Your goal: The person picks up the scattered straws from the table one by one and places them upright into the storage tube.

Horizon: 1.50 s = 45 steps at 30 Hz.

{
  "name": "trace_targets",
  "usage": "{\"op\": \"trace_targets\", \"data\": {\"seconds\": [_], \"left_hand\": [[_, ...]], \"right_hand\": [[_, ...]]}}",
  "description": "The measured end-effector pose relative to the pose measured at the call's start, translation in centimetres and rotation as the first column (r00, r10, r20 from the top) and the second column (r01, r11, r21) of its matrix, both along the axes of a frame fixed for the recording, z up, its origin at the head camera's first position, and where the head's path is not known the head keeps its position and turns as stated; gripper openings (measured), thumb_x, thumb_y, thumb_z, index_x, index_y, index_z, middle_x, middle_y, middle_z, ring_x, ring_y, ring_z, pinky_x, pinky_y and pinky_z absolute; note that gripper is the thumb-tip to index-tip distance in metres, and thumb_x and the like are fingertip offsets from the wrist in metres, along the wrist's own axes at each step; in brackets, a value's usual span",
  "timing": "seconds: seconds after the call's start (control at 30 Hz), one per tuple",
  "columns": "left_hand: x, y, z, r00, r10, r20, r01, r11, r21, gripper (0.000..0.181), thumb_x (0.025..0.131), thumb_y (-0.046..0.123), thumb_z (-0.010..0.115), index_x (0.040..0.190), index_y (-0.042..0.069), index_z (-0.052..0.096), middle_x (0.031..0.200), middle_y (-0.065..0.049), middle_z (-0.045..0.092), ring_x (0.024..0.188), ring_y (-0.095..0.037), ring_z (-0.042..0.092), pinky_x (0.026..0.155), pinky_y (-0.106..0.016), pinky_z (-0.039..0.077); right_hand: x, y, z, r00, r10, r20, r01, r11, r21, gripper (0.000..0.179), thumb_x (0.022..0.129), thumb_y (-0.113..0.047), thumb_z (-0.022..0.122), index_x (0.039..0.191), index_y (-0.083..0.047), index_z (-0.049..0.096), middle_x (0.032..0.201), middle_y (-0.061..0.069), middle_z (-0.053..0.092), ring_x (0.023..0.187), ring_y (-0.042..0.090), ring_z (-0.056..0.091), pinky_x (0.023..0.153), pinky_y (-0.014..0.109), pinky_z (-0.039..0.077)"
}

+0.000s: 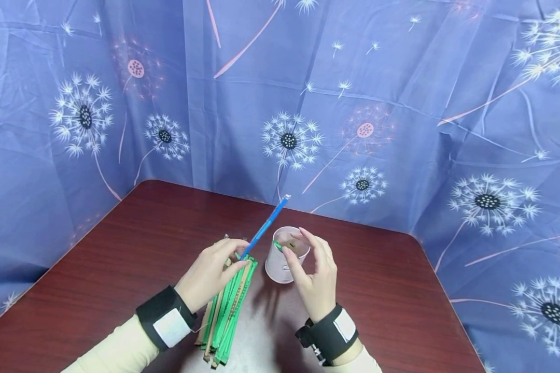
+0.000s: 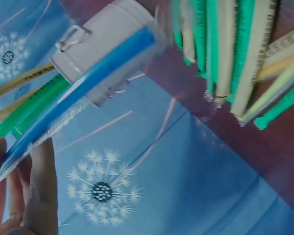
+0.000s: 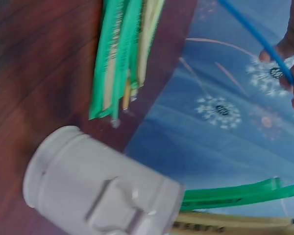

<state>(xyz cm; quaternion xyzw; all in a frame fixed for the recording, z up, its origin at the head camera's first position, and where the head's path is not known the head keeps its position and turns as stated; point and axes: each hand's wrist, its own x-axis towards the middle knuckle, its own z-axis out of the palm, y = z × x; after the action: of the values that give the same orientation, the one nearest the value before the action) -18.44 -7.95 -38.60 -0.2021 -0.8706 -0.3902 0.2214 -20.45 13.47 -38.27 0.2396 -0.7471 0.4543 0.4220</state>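
My left hand (image 1: 212, 267) pinches the lower end of a slim blue stick (image 1: 264, 229) in clear film, which tilts up and to the right. Underneath that hand lies a bundle of green and tan printed sticks (image 1: 231, 316). My right hand (image 1: 319, 277) is at the right side of a small white bucket (image 1: 277, 269), thumb and fingers spread apart near its rim. A green stick (image 3: 225, 195) and a tan stick (image 3: 235, 223) poke out of the bucket in the right wrist view. The right hand itself is outside that view.
Both the bundle and the bucket stand on a dark red-brown table (image 1: 387, 295) with rounded far corners. A blue curtain (image 1: 242, 129) with a dandelion print hangs around it. Each wrist wears a black band (image 1: 165, 316).
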Motion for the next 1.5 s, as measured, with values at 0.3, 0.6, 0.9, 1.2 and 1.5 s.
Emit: {"op": "trace_targets", "data": {"seconds": [0.3, 0.6, 0.9, 1.2, 1.5], "left_hand": [[0.3, 0.6, 0.5, 0.953, -0.137, -0.269, 0.135, 0.991, -0.028, 0.029, 0.083, 0.006, 0.076, 0.112, 0.01, 0.073, 0.091, 0.004, 0.064, 0.076, -0.003, 0.055, 0.062, -0.024, 0.052], [0.6, 0.9, 0.8, 0.939, -0.173, -0.297, 0.165, 0.985, -0.053, 0.032, 0.081, 0.001, 0.076, 0.111, 0.011, 0.074, 0.097, 0.004, 0.067, 0.08, -0.007, 0.057, 0.065, -0.024, 0.051], [0.5, 0.9, 0.8, 0.939, -0.17, -0.299, 0.153, 0.985, -0.08, 0.031, 0.082, 0.009, 0.077, 0.112, 0.011, 0.075, 0.096, 0.003, 0.068, 0.084, -0.008, 0.061, 0.068, -0.026, 0.053], [0.7, 0.2, 0.0, 1.0, 0.004, 0.03, 0.002, 0.982, -0.187, 0.043, 0.086, 0.024, 0.074, 0.125, 0.006, 0.07, 0.112, -0.008, 0.069, 0.099, -0.022, 0.066, 0.08, -0.041, 0.056], [1.0, -1.9, -3.3, 0.947, 0.159, 0.278, -0.029, 0.907, -0.421, 0.046, 0.083, 0.017, 0.077, 0.122, -0.005, 0.069, 0.119, -0.023, 0.065, 0.106, -0.04, 0.063, 0.086, -0.052, 0.054]], "right_hand": [[1.6, -1.0, 2.0, 0.99, 0.134, -0.053, -0.139, 0.985, -0.103, 0.039, 0.081, 0.007, 0.073, 0.119, 0.009, 0.065, 0.096, 0.017, 0.077, 0.095, 0.016, 0.073, 0.09, 0.025, 0.052], [2.1, -1.3, 2.7, 0.976, 0.125, -0.179, -0.148, 0.982, -0.122, 0.031, 0.074, 0.015, 0.075, 0.103, 0.006, 0.072, 0.084, 0.017, 0.076, 0.079, 0.016, 0.073, 0.072, 0.022, 0.053], [2.6, -1.6, 3.0, 0.982, 0.147, -0.118, -0.166, 0.971, -0.171, 0.025, 0.077, 0.016, 0.071, 0.101, 0.01, 0.069, 0.081, 0.02, 0.075, 0.08, 0.009, 0.071, 0.069, 0.021, 0.05], [2.1, -1.0, 3.5, 0.988, 0.101, -0.118, -0.127, 0.964, -0.234, 0.021, 0.076, 0.018, 0.07, 0.097, 0.016, 0.066, 0.08, 0.02, 0.073, 0.081, 0.005, 0.07, 0.082, 0.025, 0.053], [1.2, -0.3, 3.0, 0.997, -0.002, -0.082, -0.025, 0.945, -0.328, 0.017, 0.081, 0.011, 0.071, 0.096, 0.016, 0.064, 0.092, -0.013, 0.074, 0.089, 0.003, 0.071, 0.09, 0.027, 0.049]]}}
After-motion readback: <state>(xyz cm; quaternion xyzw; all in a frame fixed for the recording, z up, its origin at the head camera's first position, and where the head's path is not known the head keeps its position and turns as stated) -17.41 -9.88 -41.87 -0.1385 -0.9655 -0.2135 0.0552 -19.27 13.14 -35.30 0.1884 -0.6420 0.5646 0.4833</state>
